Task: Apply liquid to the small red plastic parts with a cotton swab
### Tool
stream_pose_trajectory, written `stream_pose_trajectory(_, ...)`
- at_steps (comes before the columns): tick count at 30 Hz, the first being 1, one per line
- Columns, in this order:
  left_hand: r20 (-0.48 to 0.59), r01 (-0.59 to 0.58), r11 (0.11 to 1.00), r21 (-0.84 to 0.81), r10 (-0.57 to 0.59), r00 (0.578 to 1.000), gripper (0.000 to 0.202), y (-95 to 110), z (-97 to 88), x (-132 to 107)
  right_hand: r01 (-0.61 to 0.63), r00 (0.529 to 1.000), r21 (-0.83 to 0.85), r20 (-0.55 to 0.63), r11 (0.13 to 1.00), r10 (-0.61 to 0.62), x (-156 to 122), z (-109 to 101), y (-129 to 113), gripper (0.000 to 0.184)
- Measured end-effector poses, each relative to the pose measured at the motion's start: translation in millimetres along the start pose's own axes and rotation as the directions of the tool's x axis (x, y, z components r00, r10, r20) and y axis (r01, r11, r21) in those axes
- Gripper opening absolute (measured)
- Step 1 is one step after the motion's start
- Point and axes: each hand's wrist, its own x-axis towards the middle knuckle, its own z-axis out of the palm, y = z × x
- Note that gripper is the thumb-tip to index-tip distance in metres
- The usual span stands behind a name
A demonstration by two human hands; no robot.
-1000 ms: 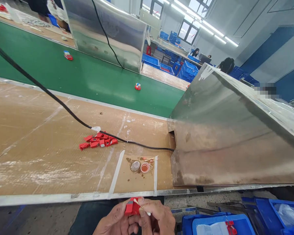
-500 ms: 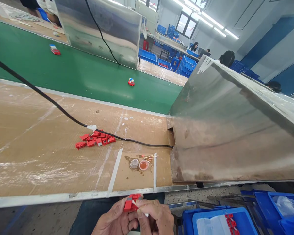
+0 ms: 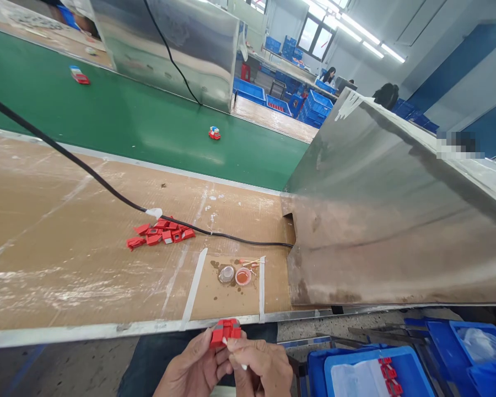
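Note:
My left hand (image 3: 192,361) grips a small red plastic toy part (image 3: 225,331) with grey patches, just off the table's front edge. In my right hand (image 3: 263,361), pinched between thumb and fingers, is a white-tipped cotton swab (image 3: 243,366). One tip of it is at the lower side of the red part; whether it touches cannot be made out. On the table beyond my hands stand a small cup of reddish liquid (image 3: 243,276) and a clear round lid or dish (image 3: 226,274), with wet spots around them. Several swabs (image 3: 252,262) lie behind the cup.
A pile of red parts (image 3: 161,232) lies left of the cup, under a black cable (image 3: 107,187). A metal panel (image 3: 388,220) stands at the right. Behind runs a green belt (image 3: 149,116) carrying toys (image 3: 214,133). A blue bin (image 3: 413,380) with red parts is low right.
The toys on the green belt have moved left. The red part in my left hand has turned a little, and the swab remains beside it in my right hand.

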Motion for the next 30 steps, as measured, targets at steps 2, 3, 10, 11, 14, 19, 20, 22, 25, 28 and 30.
stream_pose_trajectory(2, -0.007, -0.008, 1.000, 0.006, 0.008, 1.000, 0.025, 0.3, -0.2, 0.0, 0.028, 1.000, -0.009, 0.002, 1.000, -0.028, 3.9, -1.3, -0.9, 0.021)
stream_pose_trajectory(3, -0.014, -0.008, 1.000, 0.012, 0.008, 1.000, 0.027, 0.7, 0.7, -0.2, 0.040, 0.999, -0.018, -0.004, 0.999, -0.041, 6.0, -1.9, -1.6, 0.022)
stream_pose_trajectory(10, -0.096, -0.017, 0.999, 0.051, 0.022, 0.995, 0.038, 4.6, 10.1, -2.8, -0.005, 1.000, -0.042, 0.005, 0.999, 0.006, -1.2, -5.7, 0.5, 0.020)
stream_pose_trajectory(11, -0.100, -0.021, 0.999, 0.049, 0.026, 0.995, 0.036, 4.6, 10.3, -3.0, -0.014, 1.000, -0.041, 0.008, 0.999, 0.014, -3.5, -5.7, 1.1, 0.020)
stream_pose_trajectory(14, -0.104, -0.041, 0.998, 0.041, 0.045, 0.994, 0.032, 3.9, 9.3, -3.3, -0.032, 0.999, -0.049, 0.000, 0.998, 0.032, -5.8, -4.5, 0.6, 0.020)
stream_pose_trajectory(19, -0.105, -0.049, 0.998, 0.040, 0.053, 0.993, 0.033, 2.5, 8.5, -3.1, -0.023, 0.997, -0.056, -0.070, 0.998, 0.019, -2.9, -0.9, -1.7, 0.018)
stream_pose_trajectory(20, -0.106, -0.049, 0.998, 0.041, 0.053, 0.993, 0.033, 2.4, 8.0, -2.8, -0.023, 0.997, -0.054, -0.080, 0.998, 0.018, -2.8, -0.5, -1.5, 0.017)
stream_pose_trajectory(22, -0.098, -0.046, 0.998, 0.044, 0.050, 0.994, 0.034, 1.8, 5.7, -1.7, -0.028, 0.995, -0.047, -0.093, 0.999, 0.024, -2.4, -0.4, -0.8, 0.017)
stream_pose_trajectory(25, -0.067, -0.040, 0.998, 0.048, 0.044, 0.997, 0.034, -0.5, -1.1, 0.9, -0.024, 0.997, -0.051, -0.080, 0.998, 0.020, 1.5, -1.8, -0.8, 0.019)
stream_pose_trajectory(28, -0.071, -0.031, 0.998, 0.049, 0.035, 0.997, 0.036, -3.4, -7.3, 3.1, 0.060, 0.998, -0.059, 0.004, 0.996, -0.060, 7.6, -4.4, -0.9, 0.018)
stream_pose_trajectory(30, -0.085, -0.032, 0.998, 0.047, 0.036, 0.996, 0.035, -4.5, -9.2, 4.4, 0.088, 0.996, -0.056, 0.026, 0.995, -0.087, 9.3, -5.7, 0.0, 0.017)
